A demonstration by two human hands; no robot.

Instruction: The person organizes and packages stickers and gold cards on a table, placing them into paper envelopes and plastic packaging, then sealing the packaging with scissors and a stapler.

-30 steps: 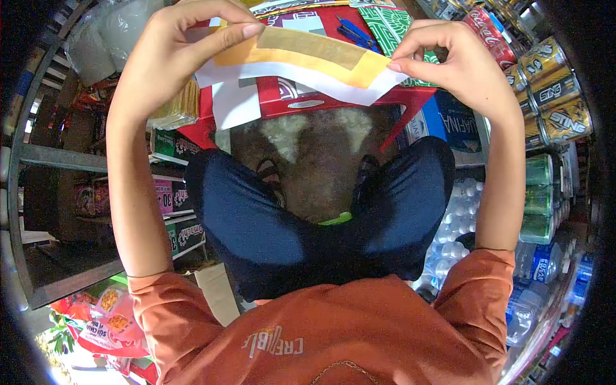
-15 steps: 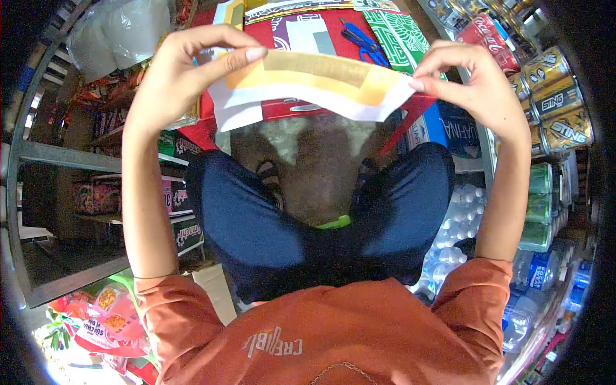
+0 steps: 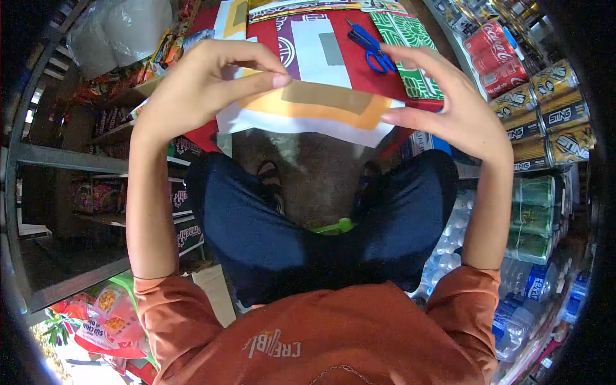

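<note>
A strip of white and orange paper [image 3: 308, 117] with a grey-brown band stretches between my two hands above my knees. Its left end is pinched between the thumb and fingers of my left hand [image 3: 212, 83]. My right hand [image 3: 449, 106] is at the other end, its thumb against the paper's corner and its index finger raised apart from the thumb. Blue scissors [image 3: 371, 48] lie on the red surface [image 3: 256, 29], just beyond my right fingertips. A white sheet with a grey rectangle [image 3: 317, 54] lies behind the strip.
Green patterned paper [image 3: 404, 38] is on the right of the red surface. Shelves with packets stand at the left. Coca-Cola cans [image 3: 494, 54], Sting cans [image 3: 552, 115] and water bottles [image 3: 513, 321] are stacked at the right. A green object [image 3: 337, 226] shows between my legs.
The paper strip has dropped slightly toward me. My right hand has moved left and down, and its index finger has lifted off the paper's end. My left hand has shifted slightly right.
</note>
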